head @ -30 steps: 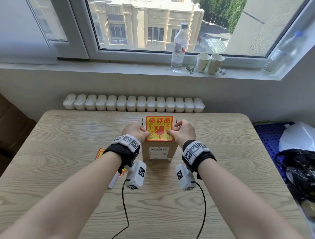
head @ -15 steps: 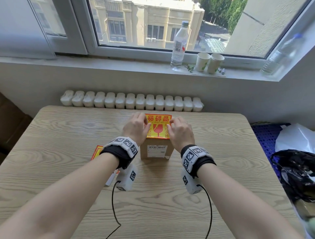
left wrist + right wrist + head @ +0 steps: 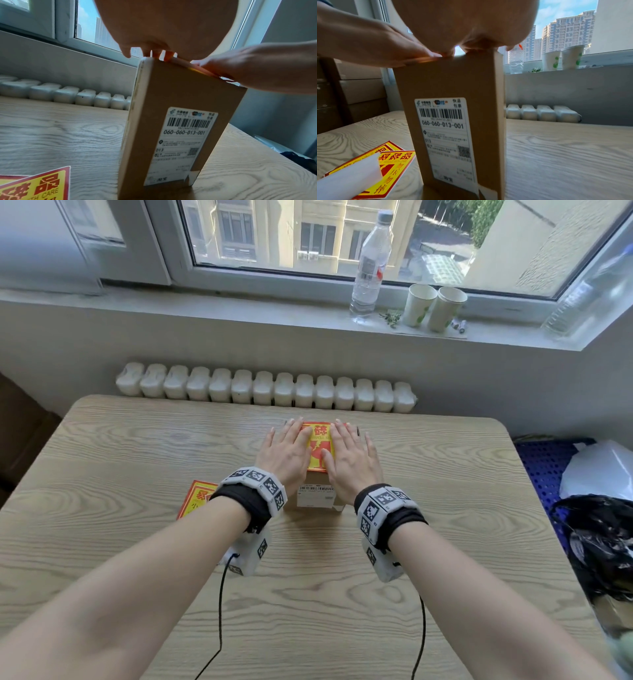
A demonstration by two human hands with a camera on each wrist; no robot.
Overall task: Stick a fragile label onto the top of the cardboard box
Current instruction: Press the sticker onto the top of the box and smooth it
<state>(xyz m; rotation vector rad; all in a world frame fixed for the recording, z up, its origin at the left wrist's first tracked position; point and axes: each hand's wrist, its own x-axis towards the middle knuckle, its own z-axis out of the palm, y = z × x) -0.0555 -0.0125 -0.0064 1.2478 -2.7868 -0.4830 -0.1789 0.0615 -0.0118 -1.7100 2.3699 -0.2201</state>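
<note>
Fragile label on cardboard box top, between both hands. Left hand and right hand: flat, fingers straight, pressing it down. Spare labels on worktop beside left wrist.

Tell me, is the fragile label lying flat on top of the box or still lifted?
Seemingly flat: the fragile label lies on the cardboard box top, both open hands pressing its sides. Edges under them are hidden.

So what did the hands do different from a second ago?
Both hands slid forward over the fragile label: the left hand and right hand uncurled their fingers and now press flat on it. The cardboard box and spare labels stayed put.
</note>
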